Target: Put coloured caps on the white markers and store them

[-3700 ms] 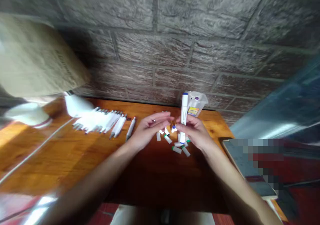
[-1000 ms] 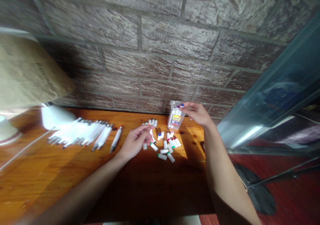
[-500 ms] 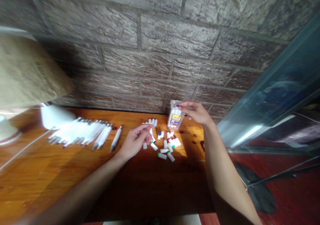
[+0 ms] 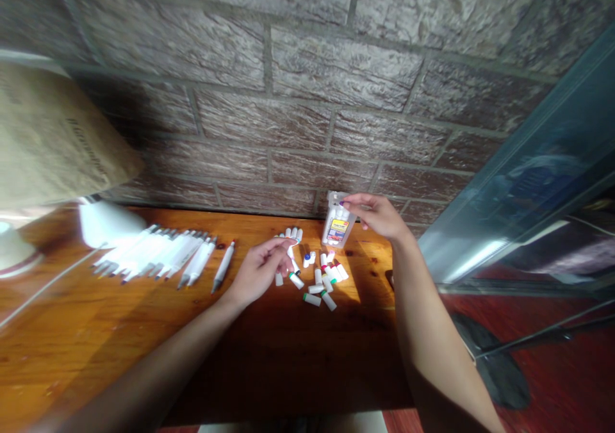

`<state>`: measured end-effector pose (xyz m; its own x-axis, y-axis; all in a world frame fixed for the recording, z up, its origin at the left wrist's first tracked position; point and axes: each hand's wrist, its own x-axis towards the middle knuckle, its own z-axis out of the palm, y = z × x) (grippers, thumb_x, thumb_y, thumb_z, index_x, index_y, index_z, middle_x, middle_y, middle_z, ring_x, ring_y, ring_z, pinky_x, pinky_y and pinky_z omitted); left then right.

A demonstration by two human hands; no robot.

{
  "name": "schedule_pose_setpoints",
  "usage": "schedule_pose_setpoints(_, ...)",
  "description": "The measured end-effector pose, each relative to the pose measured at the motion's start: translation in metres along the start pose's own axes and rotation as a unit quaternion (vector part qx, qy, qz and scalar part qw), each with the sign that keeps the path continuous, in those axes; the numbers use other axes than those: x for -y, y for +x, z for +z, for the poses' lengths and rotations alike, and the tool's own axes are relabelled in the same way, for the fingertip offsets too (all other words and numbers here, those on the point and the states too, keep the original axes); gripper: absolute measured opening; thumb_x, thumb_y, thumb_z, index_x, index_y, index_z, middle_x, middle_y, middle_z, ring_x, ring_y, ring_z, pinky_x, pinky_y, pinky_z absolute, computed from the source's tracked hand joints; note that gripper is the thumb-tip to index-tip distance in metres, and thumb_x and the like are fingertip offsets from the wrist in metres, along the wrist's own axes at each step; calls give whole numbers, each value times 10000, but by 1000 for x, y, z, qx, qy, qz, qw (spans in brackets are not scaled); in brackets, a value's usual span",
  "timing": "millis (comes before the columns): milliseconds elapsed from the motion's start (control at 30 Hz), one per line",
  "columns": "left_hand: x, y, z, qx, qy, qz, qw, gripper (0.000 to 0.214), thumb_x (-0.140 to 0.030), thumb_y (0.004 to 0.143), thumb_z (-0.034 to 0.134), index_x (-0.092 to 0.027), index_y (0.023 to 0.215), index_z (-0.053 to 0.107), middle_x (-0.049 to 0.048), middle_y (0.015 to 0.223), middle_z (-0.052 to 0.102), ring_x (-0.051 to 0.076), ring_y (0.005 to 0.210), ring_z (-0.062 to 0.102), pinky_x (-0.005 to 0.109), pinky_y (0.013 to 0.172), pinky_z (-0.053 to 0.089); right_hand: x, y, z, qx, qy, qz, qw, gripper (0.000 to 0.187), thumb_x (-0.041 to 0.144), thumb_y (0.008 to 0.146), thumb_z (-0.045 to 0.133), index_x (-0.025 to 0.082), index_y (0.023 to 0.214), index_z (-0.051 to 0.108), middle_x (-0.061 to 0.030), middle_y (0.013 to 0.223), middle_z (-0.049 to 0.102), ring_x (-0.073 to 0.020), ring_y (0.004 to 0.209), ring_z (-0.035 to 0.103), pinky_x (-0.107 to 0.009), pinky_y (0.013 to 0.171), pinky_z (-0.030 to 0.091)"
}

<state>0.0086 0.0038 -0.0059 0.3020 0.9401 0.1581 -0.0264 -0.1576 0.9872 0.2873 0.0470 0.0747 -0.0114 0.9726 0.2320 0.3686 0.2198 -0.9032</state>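
Observation:
My right hand [image 4: 378, 216] reaches to the back of the wooden table [image 4: 120, 330] and pinches the top of a white marker [image 4: 341, 206] that stands in a clear plastic case [image 4: 337, 228] against the brick wall. My left hand [image 4: 262, 269] hovers low over the table with its fingers curled together, beside a scatter of several small white marker caps [image 4: 319, 285] with coloured ends. Whether it holds one is unclear. A row of uncapped white markers [image 4: 158, 253] lies to the left, with a single marker [image 4: 223, 267] nearest my left hand.
A brown paper bag [image 4: 52, 138] and a white object with a cable [image 4: 108, 223] sit at the far left. A glass pane [image 4: 528, 164] rises to the right of the table. Red floor [image 4: 567, 382] shows past the table's right edge.
The right hand brought a capped marker from in front of me to the case at the wall and lowered it in. The left hand sank toward the caps.

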Motion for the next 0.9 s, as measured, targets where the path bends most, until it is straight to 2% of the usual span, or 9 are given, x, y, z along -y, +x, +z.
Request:
schedule_pose_setpoints(267, 3, 0, 0, 1, 6, 7, 1000, 522, -582, 884, 594, -116, 1107, 674, 13, 650, 687, 125, 543, 566, 249, 560, 464, 0, 3, -4, 3, -25, -2, 1000, 416, 487, 704, 806, 154, 952, 777, -67, 877, 760, -55, 435, 435, -231, 396, 369)
schedule_pose_setpoints(433, 4, 2, -1, 0, 5, 9, 1000, 508, -557, 892, 590, -107, 1114, 670, 10, 642, 681, 123, 544, 563, 249, 564, 470, 5, 8, -4, 33, -41, 18, 998, 441, 499, 710, 806, 161, 992, 772, -65, 873, 760, -56, 444, 437, -228, 404, 371)
schedule_pose_setpoints(633, 2, 4, -4, -18, 4, 14, 1000, 478, -535, 897, 593, -112, 1107, 672, -3, 633, 664, 117, 538, 563, 242, 559, 475, 11, 8, -5, 75, -47, 40, 995, 455, 492, 704, 812, 166, 1020, 783, -72, 913, 763, -94, 524, 518, -231, 424, 376)
schedule_pose_setpoints(900, 3, 3, -6, -16, 11, 16, 1000, 498, -569, 888, 599, -116, 1078, 680, 3, 645, 679, 123, 542, 566, 248, 560, 478, 15, 3, -11, 89, -61, 54, 993, 488, 512, 698, 813, 177, 1051, 770, -70, 959, 765, -104, 583, 551, -201, 403, 345)
